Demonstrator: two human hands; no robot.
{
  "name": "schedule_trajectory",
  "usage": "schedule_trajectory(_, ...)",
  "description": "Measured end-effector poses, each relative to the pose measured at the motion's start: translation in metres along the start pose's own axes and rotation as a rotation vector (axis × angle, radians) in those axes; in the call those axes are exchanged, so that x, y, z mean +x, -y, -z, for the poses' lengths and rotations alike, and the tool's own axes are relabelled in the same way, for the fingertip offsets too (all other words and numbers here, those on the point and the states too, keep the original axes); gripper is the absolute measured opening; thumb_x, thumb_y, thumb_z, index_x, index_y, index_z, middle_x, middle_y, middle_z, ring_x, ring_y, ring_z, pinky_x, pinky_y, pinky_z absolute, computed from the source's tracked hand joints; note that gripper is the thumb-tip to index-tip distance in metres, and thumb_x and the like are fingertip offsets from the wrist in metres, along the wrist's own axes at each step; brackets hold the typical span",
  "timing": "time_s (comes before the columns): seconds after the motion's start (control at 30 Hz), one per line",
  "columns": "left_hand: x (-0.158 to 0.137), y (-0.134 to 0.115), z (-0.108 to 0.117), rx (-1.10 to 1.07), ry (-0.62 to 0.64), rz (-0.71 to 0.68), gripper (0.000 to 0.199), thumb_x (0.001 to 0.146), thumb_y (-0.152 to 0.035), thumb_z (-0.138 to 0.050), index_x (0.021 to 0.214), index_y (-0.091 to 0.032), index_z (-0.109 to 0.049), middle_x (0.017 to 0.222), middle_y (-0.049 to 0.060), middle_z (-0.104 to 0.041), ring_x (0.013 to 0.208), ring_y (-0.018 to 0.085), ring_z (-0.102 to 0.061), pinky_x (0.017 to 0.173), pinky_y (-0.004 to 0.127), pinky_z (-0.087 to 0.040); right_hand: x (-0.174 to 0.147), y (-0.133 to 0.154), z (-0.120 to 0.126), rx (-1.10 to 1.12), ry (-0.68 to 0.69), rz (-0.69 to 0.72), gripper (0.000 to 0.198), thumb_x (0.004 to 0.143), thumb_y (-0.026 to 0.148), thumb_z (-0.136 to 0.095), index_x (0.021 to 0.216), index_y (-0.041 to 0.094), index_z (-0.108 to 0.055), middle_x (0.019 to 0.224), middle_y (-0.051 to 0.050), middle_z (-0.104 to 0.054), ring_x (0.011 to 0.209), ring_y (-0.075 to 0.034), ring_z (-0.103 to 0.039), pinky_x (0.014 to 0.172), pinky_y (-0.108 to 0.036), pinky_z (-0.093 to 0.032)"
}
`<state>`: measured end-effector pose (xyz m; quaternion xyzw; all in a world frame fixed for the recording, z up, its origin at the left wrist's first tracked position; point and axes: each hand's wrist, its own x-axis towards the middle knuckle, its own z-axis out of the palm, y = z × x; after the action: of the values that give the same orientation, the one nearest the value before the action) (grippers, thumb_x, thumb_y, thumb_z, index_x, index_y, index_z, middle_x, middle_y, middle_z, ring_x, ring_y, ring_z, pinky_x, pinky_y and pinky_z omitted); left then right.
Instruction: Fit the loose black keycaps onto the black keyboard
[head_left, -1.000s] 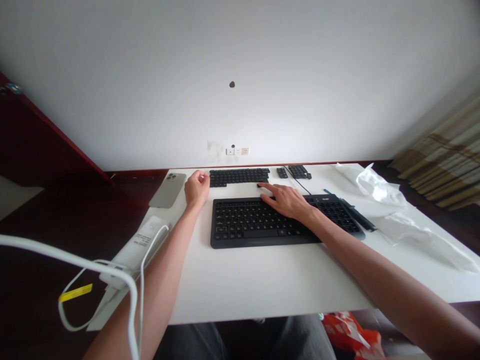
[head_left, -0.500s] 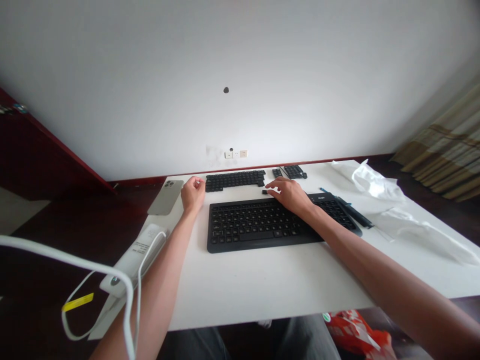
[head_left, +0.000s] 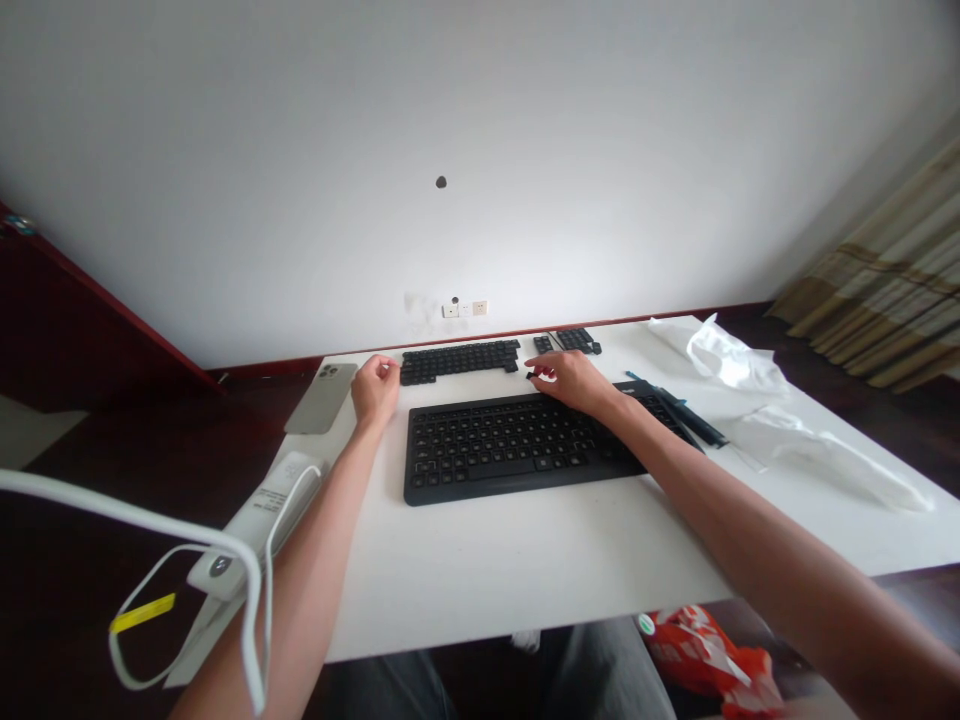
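A right hand [head_left: 574, 380] pinches a small black keycap [head_left: 532, 375] just behind the black keyboard [head_left: 525, 448] on the white tabletop [head_left: 525, 560]; the left hand [head_left: 374, 388], loosely curled, rests beside a phone [head_left: 322, 398], loose keycap rows [head_left: 459, 360] and crumpled plastic [head_left: 731, 360].

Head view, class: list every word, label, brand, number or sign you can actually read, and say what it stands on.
None can be read.
Keyboard: key legends and a small top-edge mark, too small.
White device: printed label, blurred.
Yellow tag on the cable: no readable text.
Orange bag: green and white print, blurred.
Loose keycaps beyond the keyboard: legends not legible.
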<state>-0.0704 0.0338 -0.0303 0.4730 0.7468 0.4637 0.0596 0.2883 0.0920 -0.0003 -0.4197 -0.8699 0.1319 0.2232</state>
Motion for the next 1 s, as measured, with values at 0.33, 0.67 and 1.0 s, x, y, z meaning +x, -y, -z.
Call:
schedule_trajectory(0.33, 0.001, 0.0, -0.001, 0.015, 0.002, -0.019, 0.009, 0.083, -0.025, -0.061, 0.083, -0.023, -0.069, 0.063, -0.003, -0.056, 0.062, 0.018, -0.053, 0.063, 0.028, -0.035, -0.029, 0.034, 0.067, 0.294, 0.452, 0.024, 0.026, 0.083, 0.037, -0.071, 0.104, 0.025, -0.082, 0.095, -0.003, -0.081, 0.088, -0.022, -0.076, 0.08, -0.034, -0.061)
schedule_trajectory(0.67, 0.0, -0.002, -0.001, 0.012, 0.004, -0.02, 0.007, 0.083, -0.022, -0.062, 0.082, -0.022, -0.069, 0.061, -0.004, -0.054, 0.059, 0.017, -0.051, 0.062, 0.028, -0.035, -0.043, 0.057, 0.064, 0.217, 0.718, -0.025, 0.022, 0.079, 0.022, -0.071, 0.097, 0.027, -0.083, 0.093, -0.002, -0.081, 0.086, -0.024, -0.077, 0.074, -0.032, -0.061)
schedule_trajectory(1.0, 0.0, -0.002, -0.002, 0.005, 0.0, -0.022, 0.008, 0.084, -0.022, -0.062, 0.083, -0.022, -0.07, 0.061, -0.004, -0.054, 0.059, 0.017, -0.051, 0.063, 0.028, -0.035, -0.052, 0.068, 0.057, 0.067, 0.65, 0.019, 0.022, 0.082, 0.017, -0.068, 0.091, 0.027, -0.085, 0.088, -0.001, -0.081, 0.081, -0.023, -0.077, 0.071, -0.031, -0.059)
